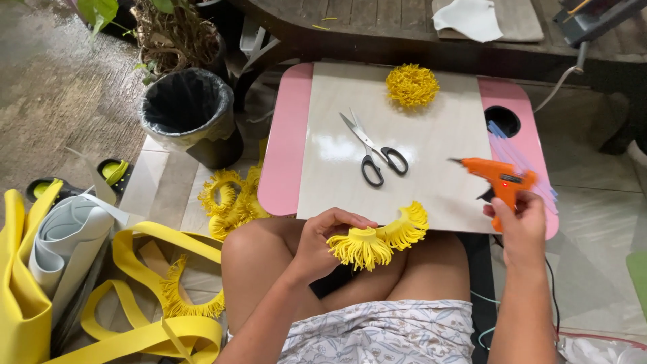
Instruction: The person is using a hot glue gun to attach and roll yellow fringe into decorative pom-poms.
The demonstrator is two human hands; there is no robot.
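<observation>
My left hand (322, 240) grips a partly rolled yellow fringed foam strip (379, 238) at the near edge of the small table, over my lap. My right hand (519, 222) holds an orange glue gun (497, 177) by its handle, nozzle pointing left above the tabletop. A finished yellow fringed foam flower (412, 85) lies at the far side of the table. Black-handled scissors (372, 149) lie open in the middle.
The small table (286, 148) has pink ends and a cup hole (502, 120). A black-lined bin (189, 111) stands at left. More fringed yellow strips (229, 199) and yellow foam sheets (145, 323) lie on the floor. A wooden bench (377, 20) runs behind.
</observation>
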